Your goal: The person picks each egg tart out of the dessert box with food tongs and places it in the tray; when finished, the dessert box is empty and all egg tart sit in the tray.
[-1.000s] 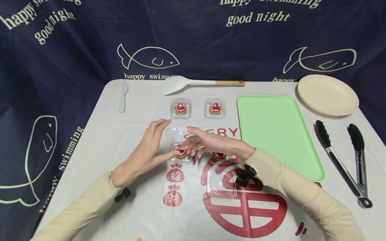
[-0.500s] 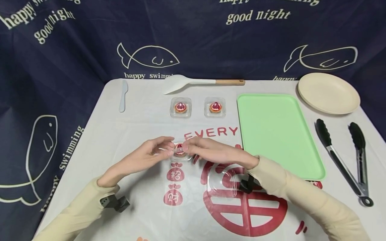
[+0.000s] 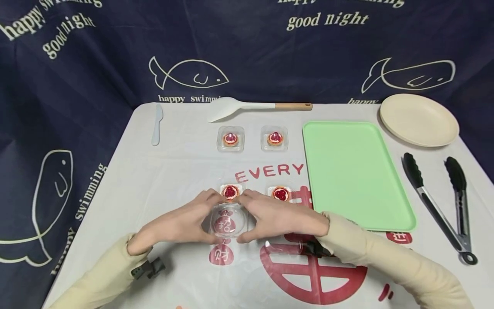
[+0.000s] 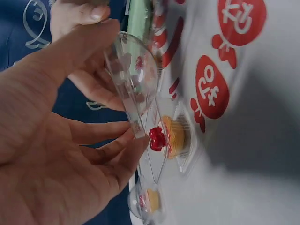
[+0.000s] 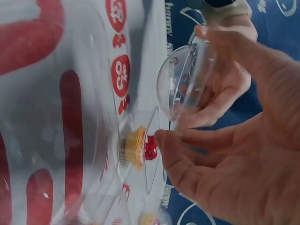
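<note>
Left hand [image 3: 180, 223] and right hand [image 3: 281, 216] together pinch the clear lid [image 3: 229, 225], which has come from over the near-left box [image 4: 187, 144] to its near side, tilted, apparently leaving the tart [image 3: 230, 192] inside that box uncovered.

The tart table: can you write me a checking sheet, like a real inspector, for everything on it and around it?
Surface: white tablecloth, red printing, faint creases.
Job's things: four tarts in clear boxes; a clear lid, held; a second lid, partly hidden.
Clutter: green tray, cream plate, black-tipped tongs, white spatula with a wooden handle end, pale blue knife.
Grips: left grip and right grip both hold the clear lid by its edges.
Cables: nothing seen.
Surroundings: dark blue fabric with white fish and words.
</note>
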Motion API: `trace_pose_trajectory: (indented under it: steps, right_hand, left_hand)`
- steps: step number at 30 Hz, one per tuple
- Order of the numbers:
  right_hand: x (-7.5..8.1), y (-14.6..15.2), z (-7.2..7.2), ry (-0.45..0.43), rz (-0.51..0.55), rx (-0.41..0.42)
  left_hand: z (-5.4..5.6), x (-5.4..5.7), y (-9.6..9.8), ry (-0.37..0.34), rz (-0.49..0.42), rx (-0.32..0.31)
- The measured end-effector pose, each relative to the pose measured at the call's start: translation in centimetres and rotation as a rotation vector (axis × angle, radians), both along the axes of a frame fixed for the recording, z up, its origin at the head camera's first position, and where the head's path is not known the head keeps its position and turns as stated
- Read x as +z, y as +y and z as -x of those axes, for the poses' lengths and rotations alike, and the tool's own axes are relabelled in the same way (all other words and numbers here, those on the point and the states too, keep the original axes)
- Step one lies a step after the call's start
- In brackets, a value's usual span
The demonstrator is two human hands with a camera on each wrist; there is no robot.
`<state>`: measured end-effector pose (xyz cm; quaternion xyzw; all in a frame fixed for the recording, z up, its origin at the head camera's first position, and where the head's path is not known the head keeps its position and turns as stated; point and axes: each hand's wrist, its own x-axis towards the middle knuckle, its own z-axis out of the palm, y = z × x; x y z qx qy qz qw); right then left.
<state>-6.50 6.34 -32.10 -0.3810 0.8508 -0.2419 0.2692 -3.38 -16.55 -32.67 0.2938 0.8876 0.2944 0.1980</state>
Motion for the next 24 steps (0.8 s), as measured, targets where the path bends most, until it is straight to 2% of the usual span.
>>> trace_pose_trajectory:
  steps: [4, 9, 14, 19, 24]
  right_hand:
    - [-0.3, -0.3, -0.8, 0.072, -0.049, 0.005]
    - [-0.9, -0.8, -1.2, 0.206, -0.099, 0.059]
    - [-1.6, -1.3, -1.5, 0.294, -0.133, 0.09]
    - [-2.0, -1.5, -1.8, 0.367, -0.173, 0.103]
    - [-1.9, -1.5, -2.0, 0.399, -0.192, 0.107]
  left_hand:
    - [-0.8, -0.3, 0.5, 0.088, 0.073, -0.034]
    - [-1.3, -0.8, 1.1, 0.187, 0.164, -0.085]
    - [-1.7, -1.4, 1.4, 0.287, 0.229, -0.1]
    - [-1.8, -2.0, 1.6, 0.342, 0.266, -0.094]
    - [-1.9, -2.1, 1.6, 0.375, 0.274, -0.094]
